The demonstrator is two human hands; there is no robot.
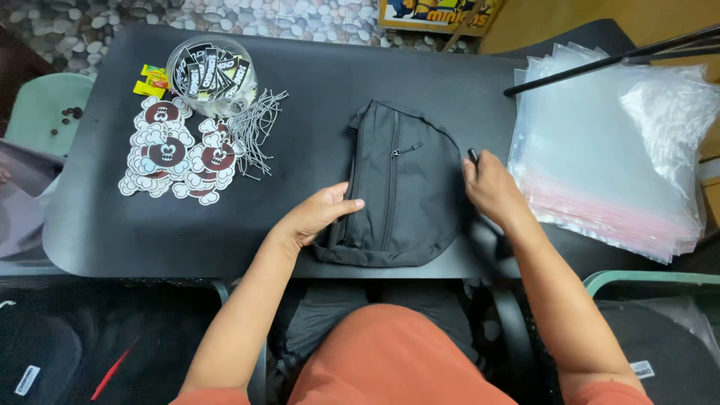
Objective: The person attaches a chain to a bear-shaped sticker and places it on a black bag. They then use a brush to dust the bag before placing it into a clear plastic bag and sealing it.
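Lying mid-frame on the smooth black table (300, 90), the soft, rounded black bag (401, 184) sits between the open left hand (319, 214), resting on its edge, and the right hand (491, 187), curled at its side.

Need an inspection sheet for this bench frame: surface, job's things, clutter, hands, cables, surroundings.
Surface: matte black tabletop, rounded corners.
Job's things: black fabric sling bag with zipper, lying flat near the front edge.
Clutter: stack of clear plastic zip bags on the right; brown-and-white cloud-shaped card tags, clear round tub of small black labels and bundle of ball-chain ties on the left.
Hands: left hand rests on the bag's left edge; right hand at its right edge, fingers on a small black piece.
Cables: nothing seen.
Surroundings: pebble floor, green chair.
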